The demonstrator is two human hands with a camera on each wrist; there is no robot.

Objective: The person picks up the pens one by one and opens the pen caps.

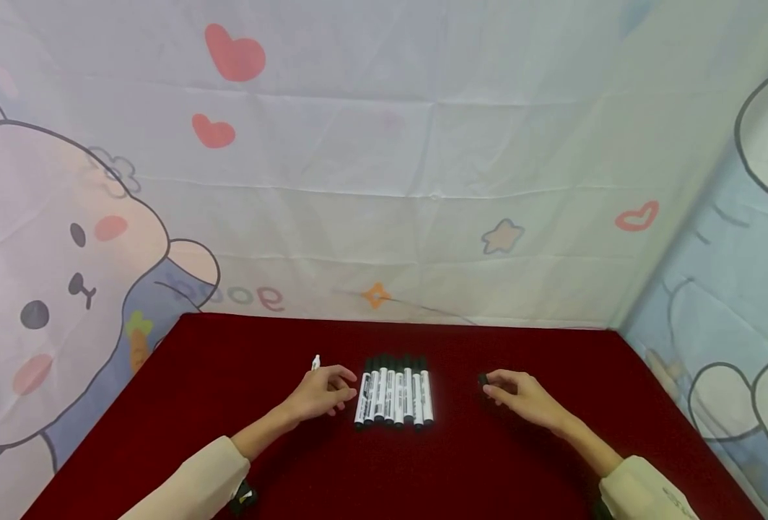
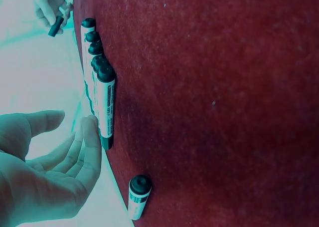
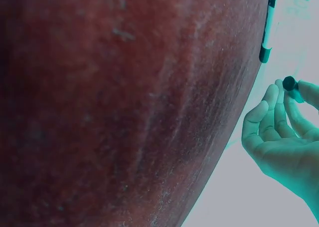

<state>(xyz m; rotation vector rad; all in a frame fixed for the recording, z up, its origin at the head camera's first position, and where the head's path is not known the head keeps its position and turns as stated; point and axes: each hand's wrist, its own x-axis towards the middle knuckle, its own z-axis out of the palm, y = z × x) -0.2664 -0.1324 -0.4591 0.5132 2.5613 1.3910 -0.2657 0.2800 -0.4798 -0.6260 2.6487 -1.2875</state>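
Several white markers with black caps lie side by side in a row on the red cloth. My left hand is at the left side of this row, its fingertips close to the nearest marker. In the left wrist view its thumb stands apart from the loosely bent fingers, with nothing between them. A separate marker lies on the cloth to the left of that hand; its white uncapped tip shows past the hand in the head view. Right of the row, my right hand pinches a small black marker cap between thumb and fingers.
The dark red cloth covers the table. Behind it hangs a pale printed curtain with hearts and cartoon animals, and another printed curtain closes off the right side.
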